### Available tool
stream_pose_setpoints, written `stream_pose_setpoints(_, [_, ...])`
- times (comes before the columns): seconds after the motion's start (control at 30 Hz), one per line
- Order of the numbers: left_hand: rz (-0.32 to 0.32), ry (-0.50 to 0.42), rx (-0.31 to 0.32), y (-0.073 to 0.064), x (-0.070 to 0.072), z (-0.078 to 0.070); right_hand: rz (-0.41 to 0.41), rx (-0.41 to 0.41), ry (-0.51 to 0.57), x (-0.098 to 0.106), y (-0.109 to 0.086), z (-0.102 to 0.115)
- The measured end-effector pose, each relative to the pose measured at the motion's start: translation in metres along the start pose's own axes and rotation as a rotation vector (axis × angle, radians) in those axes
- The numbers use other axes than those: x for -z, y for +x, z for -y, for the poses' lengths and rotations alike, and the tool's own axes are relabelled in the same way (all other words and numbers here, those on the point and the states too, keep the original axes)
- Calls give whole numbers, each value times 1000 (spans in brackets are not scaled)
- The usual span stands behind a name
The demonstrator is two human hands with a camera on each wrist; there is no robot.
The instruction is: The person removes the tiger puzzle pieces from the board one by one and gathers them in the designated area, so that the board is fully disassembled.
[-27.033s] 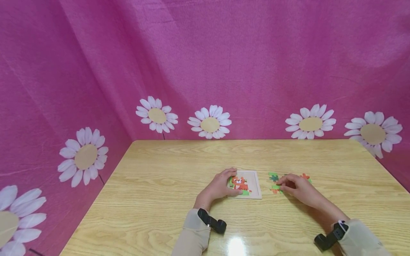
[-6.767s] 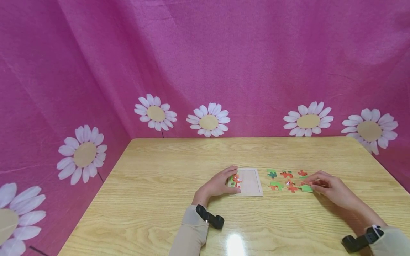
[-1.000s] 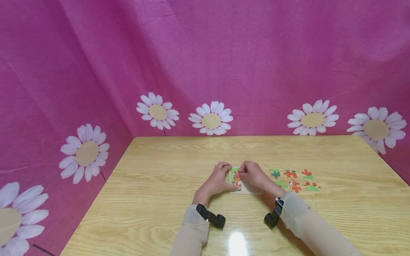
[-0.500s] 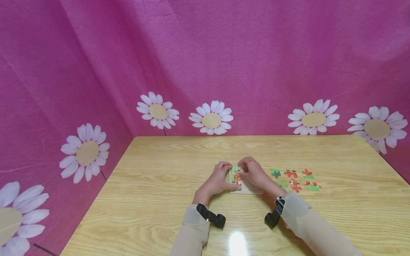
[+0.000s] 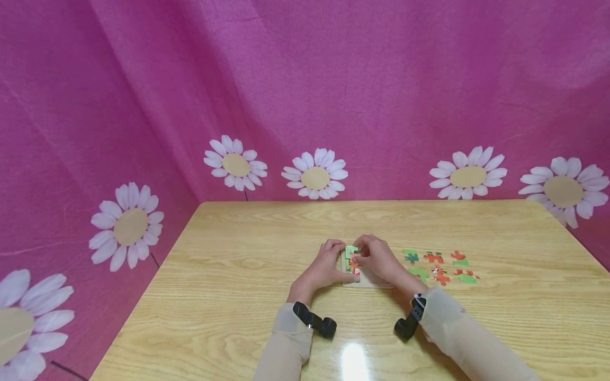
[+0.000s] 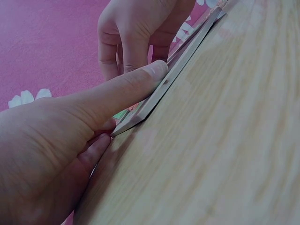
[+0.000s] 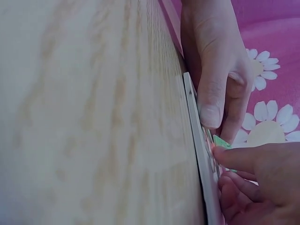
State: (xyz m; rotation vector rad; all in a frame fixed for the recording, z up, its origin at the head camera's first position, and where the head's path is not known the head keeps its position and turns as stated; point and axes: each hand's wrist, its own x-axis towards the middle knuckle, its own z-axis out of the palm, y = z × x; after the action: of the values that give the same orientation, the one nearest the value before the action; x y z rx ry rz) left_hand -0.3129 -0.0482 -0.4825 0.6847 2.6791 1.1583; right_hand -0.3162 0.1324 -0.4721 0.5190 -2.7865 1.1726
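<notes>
My left hand (image 5: 326, 267) grips the left end of a shallow wooden puzzle tray (image 5: 371, 281). In the left wrist view its thumb lies along the tray's front edge (image 6: 187, 52), its fingers curled round the corner. My right hand (image 5: 378, 259) is over the tray, thumb and forefinger pinching a green puzzle piece (image 5: 351, 251) at the upper left corner. That piece (image 7: 222, 142) stands tilted up in the right wrist view. Orange and green pieces (image 5: 354, 263) lie below it in the tray, partly hidden by the fingers.
Right of the tray, loose puzzle pieces lie in two rows on the wooden table (image 5: 238, 264). Among them are a green piece (image 5: 411, 256), a red-orange piece (image 5: 433, 257) and a green-and-red piece (image 5: 467, 277). A pink flowered curtain (image 5: 381, 95) hangs behind the table.
The tray holds fewer pieces than 27 seconds ago, with more on the table. My right hand has come from the loose pieces to the tray; lately the green piece has shifted slightly upward.
</notes>
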Motion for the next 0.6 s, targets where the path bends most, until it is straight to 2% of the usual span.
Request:
stream_pose_setpoints(0.23, [-2,53,-42,0,-1,2,-53,63,2,-3,-4,-1])
stream_pose_setpoints(0.6, [7,42,-37,-1,1,-1,-94,100,48,-2,-8,1])
